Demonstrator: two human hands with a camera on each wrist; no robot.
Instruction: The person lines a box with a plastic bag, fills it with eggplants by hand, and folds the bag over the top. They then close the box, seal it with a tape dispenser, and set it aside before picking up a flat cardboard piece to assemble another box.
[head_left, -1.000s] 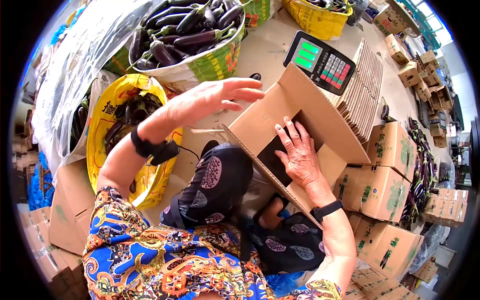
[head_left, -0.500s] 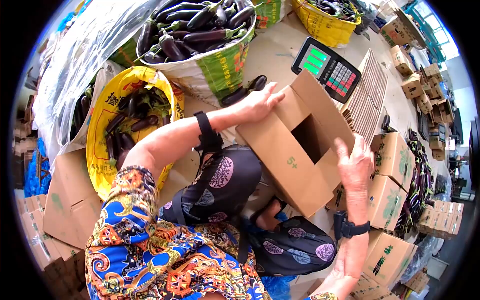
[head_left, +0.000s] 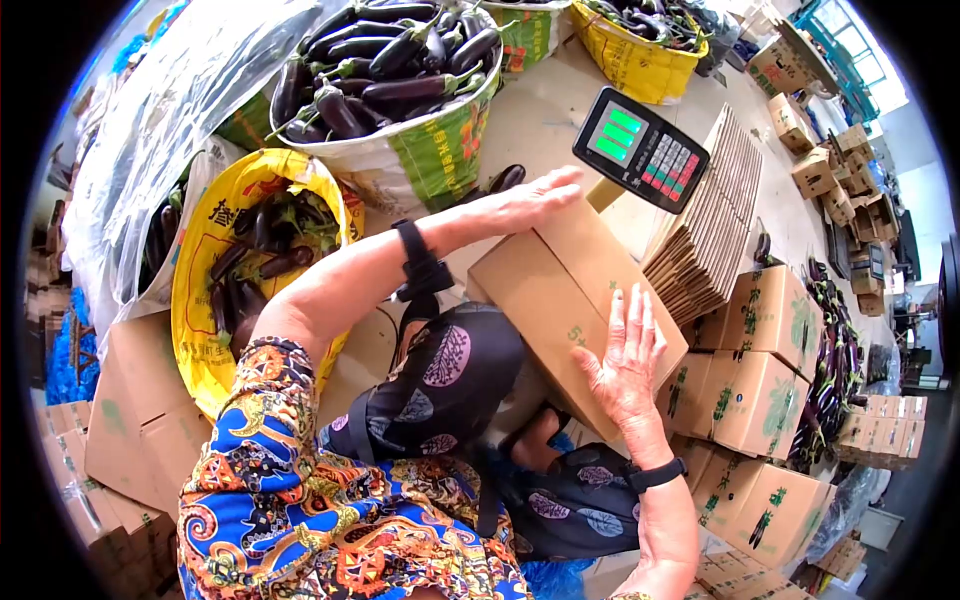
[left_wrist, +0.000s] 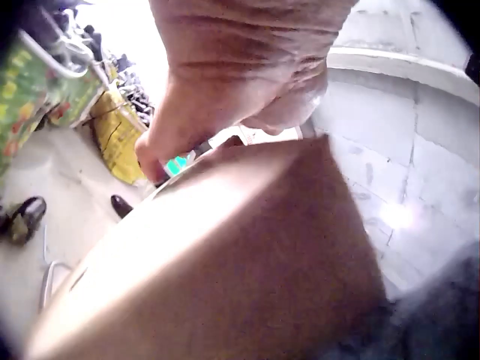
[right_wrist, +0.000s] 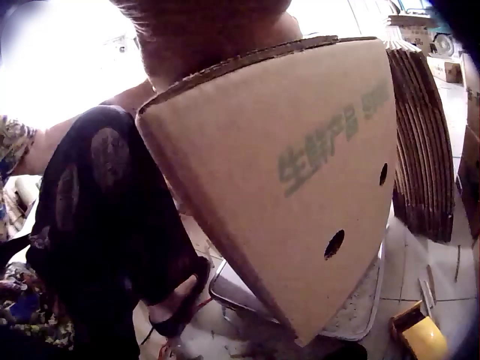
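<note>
A brown cardboard box (head_left: 550, 290) stands in front of the person's knees, its top flaps folded down, with a green "5" mark near the seam. The left hand (head_left: 540, 203) lies along the box's far left edge, fingers stretched forward; the left wrist view shows it over the box's upper edge. On the right part of the top, the right hand (head_left: 628, 370) rests with straight, slightly spread fingers. In the right wrist view, the box side (right_wrist: 300, 150) carries green printed characters and two holes, above a metal platform (right_wrist: 364, 311).
A scale display (head_left: 640, 150) with green digits stands beyond the box, beside a stack of flattened cartons (head_left: 710, 220). Eggplants fill a large sack (head_left: 430, 160) and partly fill a yellow bag (head_left: 190, 300) at left. Printed boxes (head_left: 750, 400) are stacked at right.
The right hand came out of the box's inside, and the raised flaps are now folded down over the opening. The left hand came down onto the box's far left edge.
</note>
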